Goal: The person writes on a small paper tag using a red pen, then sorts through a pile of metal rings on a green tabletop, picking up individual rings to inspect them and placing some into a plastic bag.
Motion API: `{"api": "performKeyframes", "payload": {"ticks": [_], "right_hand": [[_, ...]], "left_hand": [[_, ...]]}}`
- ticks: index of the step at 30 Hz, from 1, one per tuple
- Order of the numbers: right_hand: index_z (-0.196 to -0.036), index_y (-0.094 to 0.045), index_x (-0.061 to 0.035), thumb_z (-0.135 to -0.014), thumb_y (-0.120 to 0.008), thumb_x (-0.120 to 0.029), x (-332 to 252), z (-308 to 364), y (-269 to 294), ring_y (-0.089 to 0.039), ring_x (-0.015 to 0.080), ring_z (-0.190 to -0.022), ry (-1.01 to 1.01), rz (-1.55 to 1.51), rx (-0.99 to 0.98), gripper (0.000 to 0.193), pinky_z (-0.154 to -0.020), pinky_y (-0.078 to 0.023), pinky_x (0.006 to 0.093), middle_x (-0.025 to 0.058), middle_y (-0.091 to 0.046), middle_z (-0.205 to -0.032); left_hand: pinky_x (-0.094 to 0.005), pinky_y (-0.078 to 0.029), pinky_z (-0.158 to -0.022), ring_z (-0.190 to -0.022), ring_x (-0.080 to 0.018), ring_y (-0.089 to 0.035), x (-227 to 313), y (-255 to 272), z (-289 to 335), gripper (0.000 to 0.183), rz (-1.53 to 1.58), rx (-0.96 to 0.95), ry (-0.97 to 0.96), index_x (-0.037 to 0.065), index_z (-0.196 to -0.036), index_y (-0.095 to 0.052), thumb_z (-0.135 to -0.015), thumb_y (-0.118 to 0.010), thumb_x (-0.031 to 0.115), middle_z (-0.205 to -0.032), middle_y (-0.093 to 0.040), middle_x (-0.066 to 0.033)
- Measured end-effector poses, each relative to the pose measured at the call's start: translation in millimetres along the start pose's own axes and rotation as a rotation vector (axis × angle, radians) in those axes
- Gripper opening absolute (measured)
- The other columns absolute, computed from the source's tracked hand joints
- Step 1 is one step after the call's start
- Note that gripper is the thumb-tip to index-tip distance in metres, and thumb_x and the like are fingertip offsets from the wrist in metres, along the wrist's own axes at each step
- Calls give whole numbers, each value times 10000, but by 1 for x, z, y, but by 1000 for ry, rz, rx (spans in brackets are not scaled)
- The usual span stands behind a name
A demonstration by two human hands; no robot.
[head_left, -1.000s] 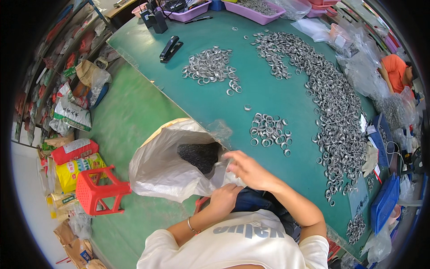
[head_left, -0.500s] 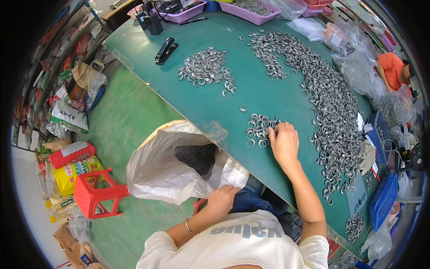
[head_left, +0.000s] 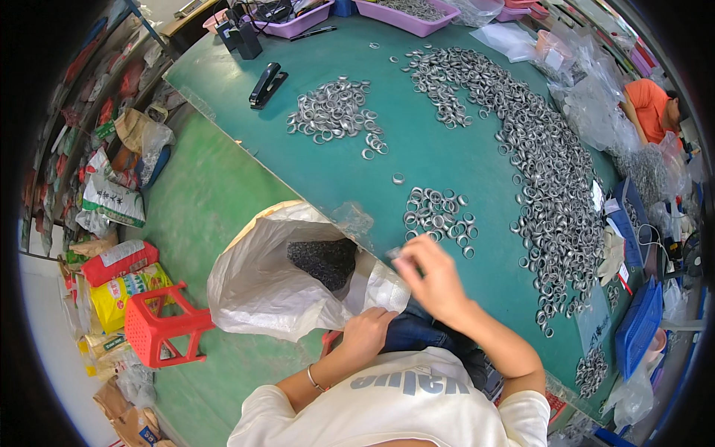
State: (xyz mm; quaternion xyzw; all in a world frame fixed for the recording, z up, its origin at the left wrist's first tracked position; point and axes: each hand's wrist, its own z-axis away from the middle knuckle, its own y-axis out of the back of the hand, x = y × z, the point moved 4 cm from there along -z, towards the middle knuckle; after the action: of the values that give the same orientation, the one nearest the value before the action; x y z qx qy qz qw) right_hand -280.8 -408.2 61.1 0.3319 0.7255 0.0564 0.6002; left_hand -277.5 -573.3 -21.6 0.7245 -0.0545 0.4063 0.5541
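My left hand is closed on the near rim of a large white woven sack, which gapes beside the table edge. Inside the sack lies a heap of small dark pieces. Over the table edge, close to the sack's mouth, my right hand pinches a small grey metal ring at its fingertips; whether it holds more than one is hard to tell. Just beyond that hand, a small group of metal rings lies spread on the green table. One loose ring sits apart from them.
A long curved heap of rings covers the table's right side; a smaller pile lies farther left, near a black stapler. Purple trays stand at the back. A red stool is on the floor. Another person sits at far right.
My right hand has moved left and nearer from the small ring group to the table edge, with a ring in its fingers. My left hand stays on the sack's rim.
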Motion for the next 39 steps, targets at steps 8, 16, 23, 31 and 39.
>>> {"api": "performKeyframes", "payload": {"ticks": [8,16,23,31,39], "right_hand": [[-878,-627,-21,-755,-716,-59,19,-15,21,-551,312,-858,104,376,175,156,-753,-436,412,120,-580,-872],[-825,-641,-34,-773,-726,-102,55,-19,42,-513,287,-895,79,538,179,120,-759,-390,384,101,-563,-946],[-838,-641,19,-866,-678,-59,84,-9,70,-543,132,-738,-364,-157,135,91,-700,-435,256,42,-623,-921],[-927,-676,-10,-928,-630,-126,61,9,33,-560,94,-776,-594,-871,-10,125,-730,-453,233,15,-638,-861],[-915,-658,7,-822,-681,-39,-15,-1,-35,-601,268,-886,189,30,-145,106,-803,-486,332,134,-606,-996]], "left_hand": [[-380,-541,-625,-753,-266,-640,-2,2,4,232,-20,16,4,60,-982,-683,-776,-582,22,-809,-632,-83],[-381,-541,-629,-767,-268,-640,0,3,2,241,-15,7,-2,64,-989,-675,-773,-574,28,-815,-624,-83],[-387,-537,-620,-757,-271,-637,-2,0,3,223,-7,10,5,73,-989,-677,-795,-573,37,-806,-622,-80],[-389,-539,-623,-763,-270,-642,0,1,2,218,-3,10,1,72,-982,-679,-794,-573,37,-810,-628,-79],[-382,-542,-630,-764,-266,-645,6,5,0,206,-46,11,13,54,-965,-676,-787,-574,37,-804,-634,-84]]}}
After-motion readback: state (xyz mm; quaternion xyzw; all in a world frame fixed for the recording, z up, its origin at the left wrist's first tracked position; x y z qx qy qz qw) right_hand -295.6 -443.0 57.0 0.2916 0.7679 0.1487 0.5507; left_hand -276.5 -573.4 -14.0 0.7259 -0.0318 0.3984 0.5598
